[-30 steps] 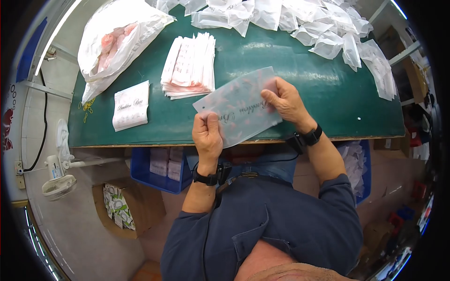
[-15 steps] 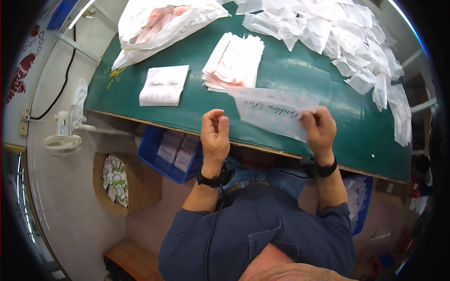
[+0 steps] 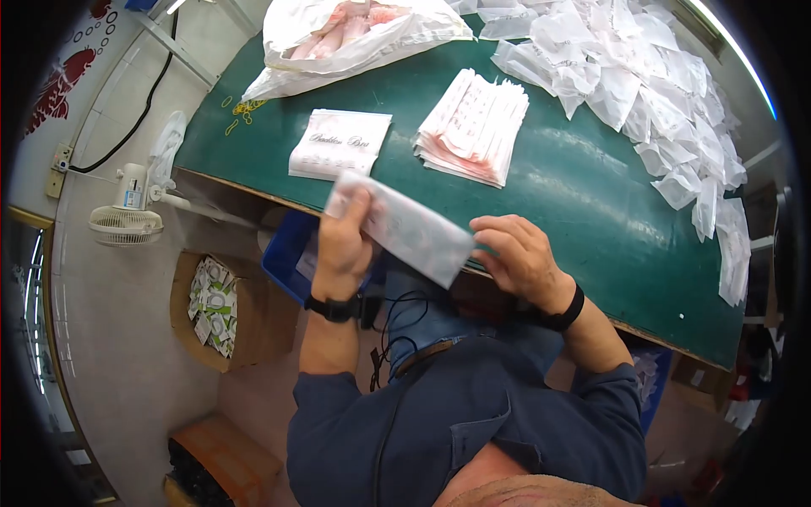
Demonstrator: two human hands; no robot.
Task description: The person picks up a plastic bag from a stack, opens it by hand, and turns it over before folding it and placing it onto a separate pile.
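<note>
A frosted plastic packaging bag (image 3: 414, 232) stretches aslant between my hands, over the table's front edge. My left hand (image 3: 345, 245) is closed on its left end, thumb on top. At the right end, the bent fingers of my right hand (image 3: 515, 258) pinch the bag's corner. Just beyond my left hand lies a flat stack of similar bags (image 3: 342, 144) with dark script lettering. Right of that, a taller pile of white and pinkish bags (image 3: 473, 127) is spread in a loose fan.
On the green table (image 3: 583, 245) stands a large white sack (image 3: 380, 46) with pinkish bundles inside. Many loose frosted bags (image 3: 617, 84) cover the far right. Yellow rubber bands (image 3: 245, 110) lie far left. Below are a blue bin (image 3: 283, 258), a cardboard box (image 3: 266, 313) and a fan (image 3: 127, 224).
The bag has moved left and is now held at both ends. My left hand, empty before, has closed on it; my right hand has shifted left. The camera view has shifted slightly.
</note>
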